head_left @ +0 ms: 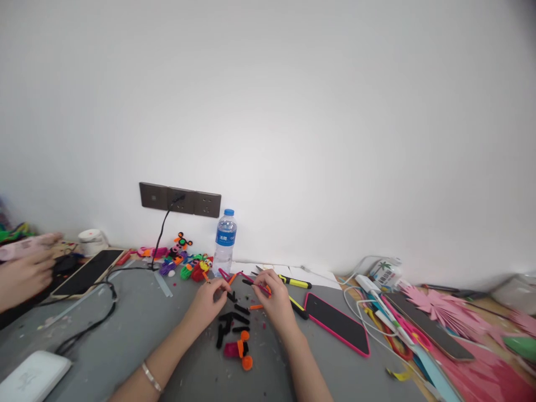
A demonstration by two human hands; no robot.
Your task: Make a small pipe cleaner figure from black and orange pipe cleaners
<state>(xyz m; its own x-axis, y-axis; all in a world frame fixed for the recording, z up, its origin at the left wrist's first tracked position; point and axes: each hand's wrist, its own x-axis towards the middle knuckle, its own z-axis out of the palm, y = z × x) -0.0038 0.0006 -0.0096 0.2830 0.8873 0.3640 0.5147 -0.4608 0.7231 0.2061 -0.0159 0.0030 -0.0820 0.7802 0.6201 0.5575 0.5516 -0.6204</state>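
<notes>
My left hand [210,301] is closed in a pinch, its fingertips at a bent magenta and orange pipe cleaner [225,274]. My right hand [274,297] pinches the other end of the pipe cleaner, partly hidden by its fingers. Short black pipe cleaner pieces [228,319] lie on the grey mat between my wrists. Closer to me rests a small magenta pipe cleaner figure [231,350] with orange balls. Beside my right hand are yellow-and-black pliers or scissors [298,283], and another yellow-and-black handle [298,308] lies below.
A water bottle [226,240] stands against the wall, with colourful pipe cleaner figures [196,267] to its left. A pink-edged phone [337,324] lies right, near cables and pink paper [439,307]. At far left, another person's hand [27,279] is beside a phone [90,272]. A white power bank [36,377] sits front left.
</notes>
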